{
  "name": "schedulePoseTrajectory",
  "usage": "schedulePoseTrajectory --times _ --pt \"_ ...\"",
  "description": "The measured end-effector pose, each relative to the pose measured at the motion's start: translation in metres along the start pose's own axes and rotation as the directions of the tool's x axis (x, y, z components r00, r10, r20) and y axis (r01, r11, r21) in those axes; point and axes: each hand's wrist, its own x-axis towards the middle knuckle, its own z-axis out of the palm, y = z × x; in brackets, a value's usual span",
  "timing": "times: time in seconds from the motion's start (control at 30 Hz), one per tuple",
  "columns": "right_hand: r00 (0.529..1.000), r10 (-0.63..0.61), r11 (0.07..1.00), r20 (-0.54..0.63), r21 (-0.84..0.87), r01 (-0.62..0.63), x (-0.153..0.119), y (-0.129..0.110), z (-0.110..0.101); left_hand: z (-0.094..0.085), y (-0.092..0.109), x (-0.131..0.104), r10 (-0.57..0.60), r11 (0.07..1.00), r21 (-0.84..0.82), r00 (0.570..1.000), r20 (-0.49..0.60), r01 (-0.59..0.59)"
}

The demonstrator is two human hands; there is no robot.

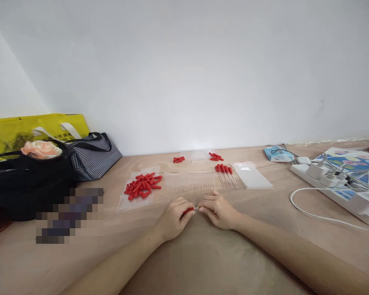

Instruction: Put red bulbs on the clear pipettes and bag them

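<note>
Near the middle of the table, my left hand (pixel 175 218) is closed around a red rubber bulb (pixel 188 211). My right hand (pixel 219 210) pinches a thin clear dropper tube (pixel 196 209), whose end meets the bulb between my hands. How deep it sits inside is hidden by my fingers. Beyond them lies a row of clear dropper tubes (pixel 189 181). To its right are several droppers with red bulbs fitted (pixel 224 170). A heap of loose red bulbs (pixel 142 186) rests on clear plastic bags (pixel 123 204) at the left.
Two small groups of red bulbs (pixel 178 159) and more tubes (pixel 199 155) lie by the wall. Clear bags (pixel 254 178) sit right of the droppers. A power strip (pixel 335 190) with cables and a blue mask (pixel 278 154) occupy the right; bags (pixel 94 157) stand left.
</note>
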Motion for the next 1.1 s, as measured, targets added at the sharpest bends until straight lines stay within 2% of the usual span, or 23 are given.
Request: schedulePoseTrajectory --times 0.1,0.33,0.43,0.5,0.57,0.67,0.73,0.77,1.1 --pt "1.0 -0.005 1.0 0.02 -0.008 0.005 0.002 0.0 -0.006 -0.001 0.0 0.001 -0.043 0.999 0.001 0.999 -0.03 0.043" --pt "1.0 0.001 0.971 0.028 -0.239 0.006 -0.002 0.002 -0.017 -0.002 -0.003 -0.002 -0.099 0.995 -0.003 0.994 -0.055 0.099" --pt "0.989 0.128 0.973 -0.074 -0.183 -0.139 -0.004 0.019 -0.02 -0.008 -0.009 -0.007 -0.176 0.981 0.049 0.973 -0.151 0.185" --pt "0.931 0.296 0.943 -0.214 -0.088 -0.32 -0.005 0.037 -0.024 -0.012 -0.014 -0.011 -0.237 0.964 0.078 0.954 -0.186 0.255" --pt "0.812 0.484 0.859 -0.327 0.003 -0.511 -0.006 0.057 -0.031 -0.016 -0.02 -0.014 -0.277 0.952 0.082 0.943 -0.184 0.296" --pt "0.644 0.673 0.709 -0.363 0.069 -0.702 -0.006 0.081 -0.04 -0.018 -0.024 -0.017 -0.302 0.946 0.073 0.94 -0.16 0.316" --pt "0.576 0.735 0.636 -0.358 0.068 -0.769 -0.007 0.09 -0.042 -0.017 -0.025 -0.017 -0.29 0.951 0.071 0.947 -0.139 0.301" --pt "0.562 0.749 0.616 -0.35 0.057 -0.786 -0.007 0.092 -0.042 -0.017 -0.025 -0.016 -0.279 0.954 0.07 0.951 -0.13 0.29" --pt "0.611 0.714 0.624 -0.342 -0.085 -0.777 -0.006 0.101 -0.03 -0.014 -0.028 -0.016 -0.255 0.962 0.071 0.962 -0.103 0.262"
